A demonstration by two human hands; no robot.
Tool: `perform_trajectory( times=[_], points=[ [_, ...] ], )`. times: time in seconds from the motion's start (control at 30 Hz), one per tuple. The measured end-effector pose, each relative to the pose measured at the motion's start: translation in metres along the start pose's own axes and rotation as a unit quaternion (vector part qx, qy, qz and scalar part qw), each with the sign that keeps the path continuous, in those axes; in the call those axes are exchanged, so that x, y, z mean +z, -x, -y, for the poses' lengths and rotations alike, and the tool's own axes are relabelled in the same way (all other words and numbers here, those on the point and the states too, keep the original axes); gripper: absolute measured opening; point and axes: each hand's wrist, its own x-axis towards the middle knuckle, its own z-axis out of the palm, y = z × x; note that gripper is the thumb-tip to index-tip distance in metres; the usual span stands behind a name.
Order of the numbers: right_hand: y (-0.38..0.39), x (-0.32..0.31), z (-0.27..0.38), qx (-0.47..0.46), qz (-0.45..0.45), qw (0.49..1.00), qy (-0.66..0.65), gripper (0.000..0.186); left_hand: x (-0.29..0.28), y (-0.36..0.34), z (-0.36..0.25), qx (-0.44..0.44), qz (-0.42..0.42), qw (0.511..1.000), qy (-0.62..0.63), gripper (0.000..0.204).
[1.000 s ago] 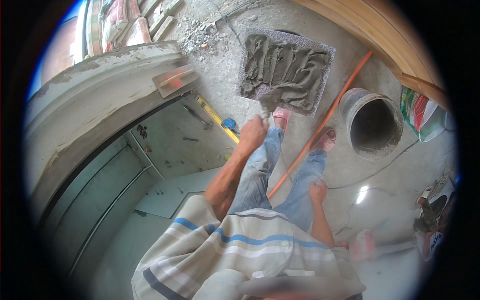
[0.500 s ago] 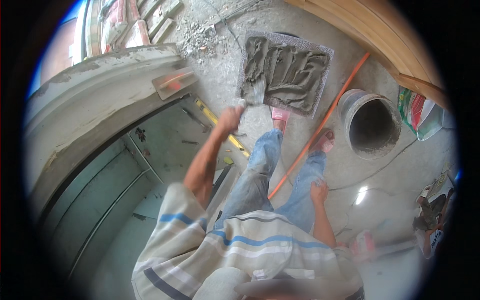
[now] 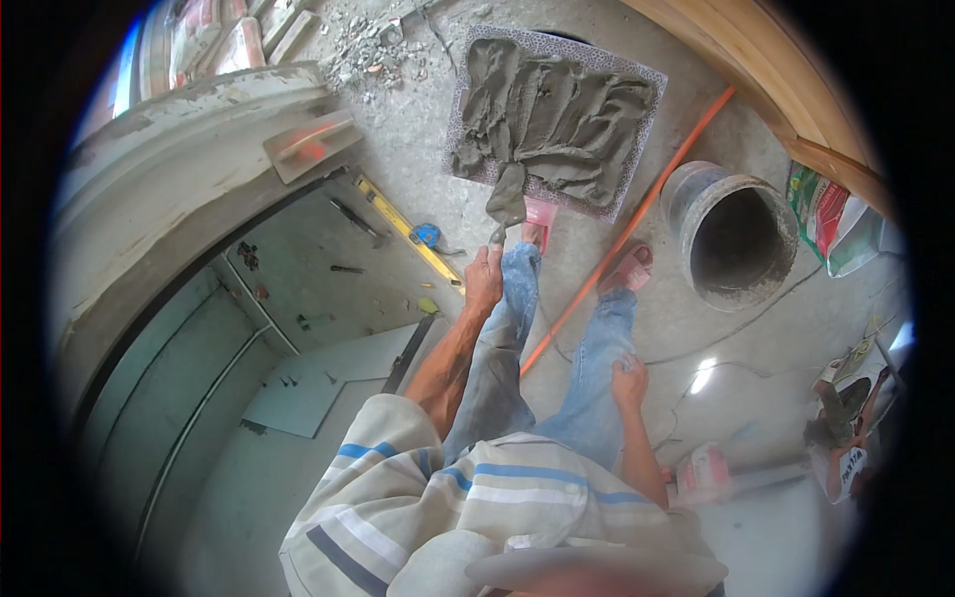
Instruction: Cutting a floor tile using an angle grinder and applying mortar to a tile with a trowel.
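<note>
A tile (image 3: pixel 633 199) with a purple-and-white patterned rim lies on the floor ahead of me, most of its face spread with wet, ridged grey mortar (image 3: pixel 567 114). My left hand (image 3: pixel 483 279) is closed round the handle of a trowel (image 3: pixel 507 196). Its blade, coated in mortar, is at the tile's near edge, beside my left foot in a pink sandal (image 3: pixel 538 212). My right hand (image 3: pixel 629 382) rests on my right knee, its fingers curled against the jeans; nothing shows in them.
A mortar-stained bucket (image 3: pixel 686 189) lies on its side at the right, near an orange strip (image 3: pixel 647 224). A yellow level (image 3: pixel 410 234) and blue tape measure (image 3: pixel 427 235) lie at the left. A flat plastering trowel (image 3: pixel 310 144) sits on the curved ledge (image 3: pixel 189 169).
My left hand has drawn the trowel back toward me, and mortar now covers its blade. The tape measure has come into sight. My right hand stays on the knee.
</note>
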Motion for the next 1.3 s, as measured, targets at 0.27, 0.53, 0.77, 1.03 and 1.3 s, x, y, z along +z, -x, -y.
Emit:
perform_trajectory(
  times=[0.27,0.53,0.77,1.03,1.3],
  points=[
    [-0.001,-0.022,0.005,-0.014,-0.005,0.998,0.057,0.043,-0.023,0.037,-0.059,0.018,0.029,0.996,-0.086,0.049],
    [-0.012,-0.031,0.002,-0.044,0.003,0.997,0.058,0.042,-0.023,-0.002,-0.101,0.225,0.065,0.925,-0.300,0.043],
    [-0.019,-0.034,0.000,-0.047,-0.028,0.997,0.045,0.041,-0.024,0.023,-0.092,0.055,0.051,0.993,-0.089,0.050],
    [-0.022,-0.050,-0.026,-0.060,-0.007,0.997,0.039,0.041,0.019,0.098,-0.068,0.038,0.098,0.985,-0.137,0.050],
    [-0.031,-0.042,-0.095,-0.086,-0.021,0.996,-0.026,0.039,0.225,0.134,-0.214,0.307,0.302,0.891,-0.144,0.022]
  ],
)
